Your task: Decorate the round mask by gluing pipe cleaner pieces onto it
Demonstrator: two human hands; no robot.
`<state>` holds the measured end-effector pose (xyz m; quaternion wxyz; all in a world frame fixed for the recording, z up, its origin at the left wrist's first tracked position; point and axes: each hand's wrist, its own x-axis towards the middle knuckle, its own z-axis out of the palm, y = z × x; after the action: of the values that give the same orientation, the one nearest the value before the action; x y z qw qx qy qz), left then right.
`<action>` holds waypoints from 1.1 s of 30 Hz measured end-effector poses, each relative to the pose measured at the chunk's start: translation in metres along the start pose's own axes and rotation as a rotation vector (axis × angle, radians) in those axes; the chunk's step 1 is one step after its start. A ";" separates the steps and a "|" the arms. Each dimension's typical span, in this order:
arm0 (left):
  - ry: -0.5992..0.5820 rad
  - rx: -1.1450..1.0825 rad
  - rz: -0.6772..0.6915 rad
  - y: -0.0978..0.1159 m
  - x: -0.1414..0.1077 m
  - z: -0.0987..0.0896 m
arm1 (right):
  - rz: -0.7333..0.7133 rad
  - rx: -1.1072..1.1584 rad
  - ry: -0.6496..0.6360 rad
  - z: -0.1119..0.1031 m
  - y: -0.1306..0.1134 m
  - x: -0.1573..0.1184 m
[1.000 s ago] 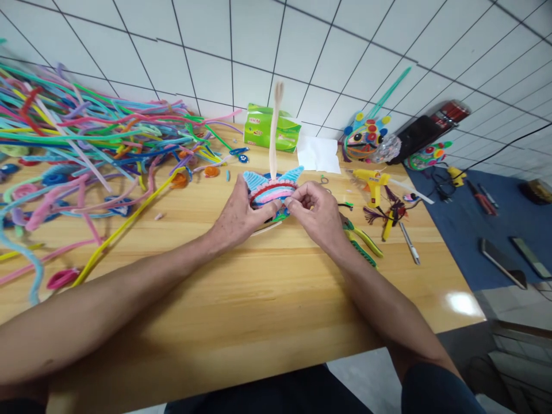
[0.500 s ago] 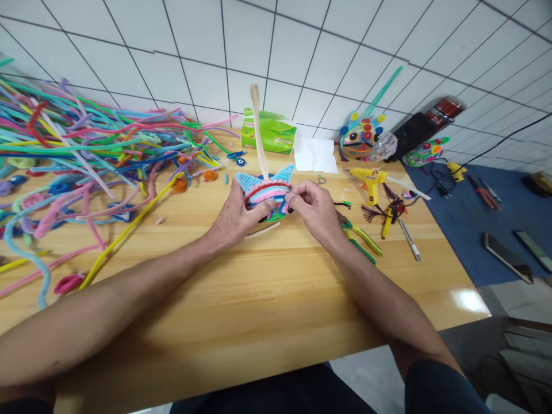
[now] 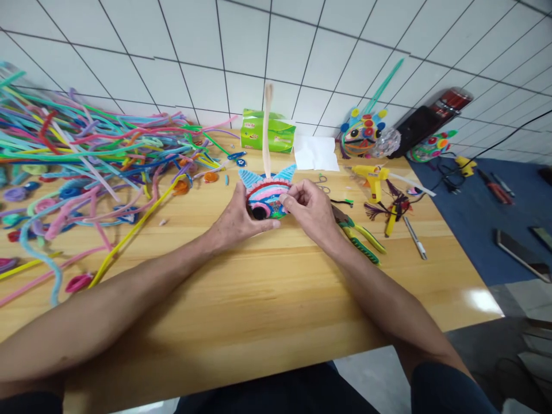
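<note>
A pipe-cleaner animal head [image 3: 269, 194] with striped blue ears, coloured bands and a black eye on pink stands at mid-table. A pale fuzzy strip [image 3: 267, 129] sticks up from its top. My left hand [image 3: 241, 218] grips its left side, thumb stretched along the lower edge. On the other side, my right hand [image 3: 308, 207] is closed, thumb and forefinger pinching at the right of the face. Those fingers hide the right eye area, and I cannot make out any small piece between them.
Pipe cleaners [image 3: 107, 144] are heaped at left. A green tissue pack [image 3: 267, 131] and white paper [image 3: 316, 153] lie behind. To the right are pliers [image 3: 360, 236], a yellow glue gun [image 3: 374, 179], a pen [image 3: 415, 238] and a finished colourful head [image 3: 361, 135].
My left thumb has slid down from the face to its lower edge, uncovering the black eye. The fuzzy strip leans less to the left. The view has shifted slightly.
</note>
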<state>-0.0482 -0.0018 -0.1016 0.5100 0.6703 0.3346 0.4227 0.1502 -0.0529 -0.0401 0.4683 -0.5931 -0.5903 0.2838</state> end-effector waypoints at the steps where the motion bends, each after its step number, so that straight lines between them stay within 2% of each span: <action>1: -0.007 0.006 -0.005 -0.002 0.001 0.000 | 0.002 0.006 -0.004 0.000 0.000 0.000; 5: -0.019 -0.016 -0.042 -0.002 0.002 0.003 | 0.020 0.071 0.014 0.000 0.004 -0.001; 9: 0.030 -0.021 -0.017 0.000 0.004 0.005 | -0.019 0.164 0.174 0.000 0.017 0.002; 11: 0.048 -0.029 0.011 0.001 0.005 0.005 | -0.038 0.205 0.215 0.000 0.026 0.003; 14: 0.052 -0.065 0.007 0.001 0.006 0.004 | -0.072 0.223 0.148 0.003 0.038 0.002; 19: -0.080 -0.150 0.009 0.008 0.004 0.001 | -0.099 0.218 -0.009 0.008 0.046 -0.004; 24: -0.094 -0.107 0.002 0.011 0.002 -0.002 | -0.086 0.218 -0.016 0.008 0.042 -0.006; 33: -0.051 -0.106 0.024 -0.001 0.007 -0.001 | -0.060 0.302 -0.010 0.009 0.044 -0.006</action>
<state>-0.0461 0.0046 -0.1011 0.5480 0.6569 0.2907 0.4285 0.1607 -0.0506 -0.0840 0.5575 -0.4964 -0.5607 0.3583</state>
